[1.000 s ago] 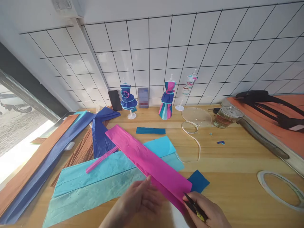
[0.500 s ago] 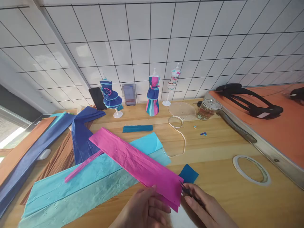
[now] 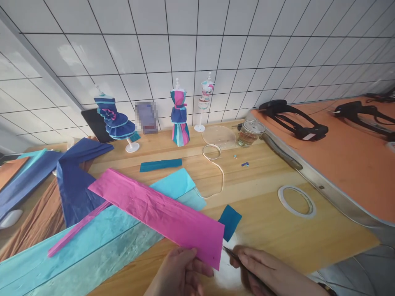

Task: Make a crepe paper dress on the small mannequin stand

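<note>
My left hand (image 3: 180, 269) grips the lower edge of a folded strip of bright pink crepe paper (image 3: 163, 213), thumb on top and fingers beneath. My right hand (image 3: 262, 267) is closed around small dark scissors (image 3: 233, 255); their handles are mostly hidden in the palm. The slim tip points at the strip's right end, just off its edge. Behind that end lies a dark teal paper square (image 3: 231, 222). Under the pink strip spread light blue paper (image 3: 101, 230) and a narrow pink strip (image 3: 78, 228).
Dark blue paper (image 3: 74, 181) and brown paper (image 3: 40, 209) lie left. Along the wall stand small dress forms (image 3: 180, 119), a phone (image 3: 97, 125) and a glass jar (image 3: 250, 133). A coiled cord (image 3: 222, 176), teal strip (image 3: 160, 164) and tape roll (image 3: 298, 201) rest on the table.
The scissors have drawn back from the pink strip's right end, and their tips look closed. The view has swung right, shifting everything leftward. My left hand keeps its hold.
</note>
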The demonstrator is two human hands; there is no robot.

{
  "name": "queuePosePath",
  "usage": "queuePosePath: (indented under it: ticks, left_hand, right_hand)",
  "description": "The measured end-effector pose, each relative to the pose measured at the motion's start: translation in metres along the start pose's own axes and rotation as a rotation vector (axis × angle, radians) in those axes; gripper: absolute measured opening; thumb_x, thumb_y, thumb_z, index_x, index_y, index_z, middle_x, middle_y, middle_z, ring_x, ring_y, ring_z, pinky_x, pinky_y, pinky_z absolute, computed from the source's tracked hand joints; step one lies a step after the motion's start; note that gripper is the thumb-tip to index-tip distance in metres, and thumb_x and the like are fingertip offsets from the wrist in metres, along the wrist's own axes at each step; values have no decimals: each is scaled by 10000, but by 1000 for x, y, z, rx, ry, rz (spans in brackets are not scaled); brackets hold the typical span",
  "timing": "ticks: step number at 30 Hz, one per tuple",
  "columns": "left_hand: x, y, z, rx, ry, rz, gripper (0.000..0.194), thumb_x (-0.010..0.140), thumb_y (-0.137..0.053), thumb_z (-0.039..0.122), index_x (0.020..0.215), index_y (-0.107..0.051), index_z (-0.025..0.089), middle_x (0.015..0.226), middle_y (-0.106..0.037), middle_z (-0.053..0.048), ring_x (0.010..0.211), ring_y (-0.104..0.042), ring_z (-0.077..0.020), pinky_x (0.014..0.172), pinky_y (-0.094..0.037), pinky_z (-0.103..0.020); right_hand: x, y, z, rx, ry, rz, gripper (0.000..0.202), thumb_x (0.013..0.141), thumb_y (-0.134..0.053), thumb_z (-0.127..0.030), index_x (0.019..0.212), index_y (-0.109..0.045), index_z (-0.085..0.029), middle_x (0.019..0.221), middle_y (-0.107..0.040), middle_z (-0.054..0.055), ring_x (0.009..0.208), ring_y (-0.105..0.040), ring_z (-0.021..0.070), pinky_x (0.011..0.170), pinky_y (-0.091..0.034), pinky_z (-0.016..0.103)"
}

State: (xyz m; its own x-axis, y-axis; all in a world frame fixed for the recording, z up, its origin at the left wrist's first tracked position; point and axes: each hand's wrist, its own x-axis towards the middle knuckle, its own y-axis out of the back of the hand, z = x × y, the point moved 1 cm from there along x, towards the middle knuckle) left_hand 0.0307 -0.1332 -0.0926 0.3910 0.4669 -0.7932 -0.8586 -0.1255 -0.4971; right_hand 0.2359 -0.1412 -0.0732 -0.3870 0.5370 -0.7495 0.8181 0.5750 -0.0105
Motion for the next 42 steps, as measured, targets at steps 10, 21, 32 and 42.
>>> queuePosePath:
  ticks: [10,21,32,42]
  left_hand:
    - [-3,4,1,45,-51,-24,212,729,-615,273,630,-585,88,574,-673,-70,291,-497,-62,286,-322,-139]
    - [6,11,-8,66,-47,-21,219,700,-664,275,634,-624,70,555,-676,-84,299,-496,-54,283,-288,-118]
    - [9,13,-13,42,-74,-46,319,620,-726,361,668,-633,59,547,-674,-86,299,-513,-68,280,-275,-122]
    - [11,16,-14,26,-59,-30,296,618,-730,350,638,-602,83,545,-675,-85,299,-504,-60,291,-272,-114]
  right_hand:
    - [0,11,3,78,-42,-9,552,830,-299,-650,890,-549,-162,425,-379,-96,263,-209,9,252,-170,98]
    - [13,9,-16,171,-89,-32,485,836,-351,-604,757,-551,-169,386,-359,-97,260,-185,8,241,-155,88]
    - [20,11,-14,202,-93,-114,466,824,-382,-618,775,-517,-175,428,-338,-105,290,-181,9,254,-159,99]
    - [24,10,-13,196,-82,-112,448,828,-376,-614,765,-498,-187,415,-316,-114,274,-160,12,253,-136,118]
